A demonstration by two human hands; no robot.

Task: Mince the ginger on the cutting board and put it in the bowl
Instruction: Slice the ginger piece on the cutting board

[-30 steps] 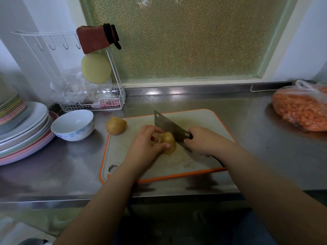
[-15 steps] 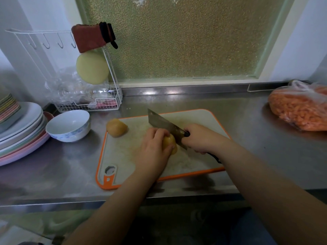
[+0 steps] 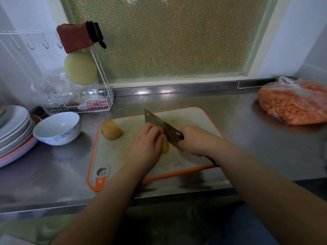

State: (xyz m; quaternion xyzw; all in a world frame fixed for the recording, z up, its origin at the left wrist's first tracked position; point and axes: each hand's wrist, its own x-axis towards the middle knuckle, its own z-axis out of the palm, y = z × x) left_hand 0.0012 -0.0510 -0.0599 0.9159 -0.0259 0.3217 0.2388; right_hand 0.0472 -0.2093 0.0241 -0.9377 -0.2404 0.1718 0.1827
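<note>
Ginger piece under cut: a yellow-brown piece (image 3: pixel 165 146) lies at frame centre on the cutting board, mostly covered by the left hand; only its right end shows.
Second ginger piece: a larger chunk (image 3: pixel 111 129) rests on the board's upper-left corner, apart from both hands.
Left hand: the left hand (image 3: pixel 147 142) lies over the ginger piece, fingers curled round it and pressing it to the board.
Right hand: the right hand (image 3: pixel 195 139) is clenched round the cleaver's dark handle, just right of the ginger.
Cleaver: the blade (image 3: pixel 160 128) runs from the right hand toward the upper left, its flat side against the left hand's knuckles and its edge at the ginger's exposed end.
Cutting board: a pale board with an orange rim (image 3: pixel 178 173) lies at the centre of the worktop; its hanging hole sits at the lower-left corner.
Bowl: a white bowl (image 3: pixel 57 128) stands on the worktop just left of the board.
Worktop: a steel surface (image 3: pixel 247 147) carries all items.
Plates: a stack of plates (image 3: pixel 14 131) sits at the left edge of the frame, beside the bowl.
Rack: a white wire rack (image 3: pixel 77 106) stands behind the bowl, a red cloth (image 3: pixel 76 37) draped on top.
Bag: a clear bag of orange pieces (image 3: pixel 293 103) lies at the right edge of the frame.
</note>
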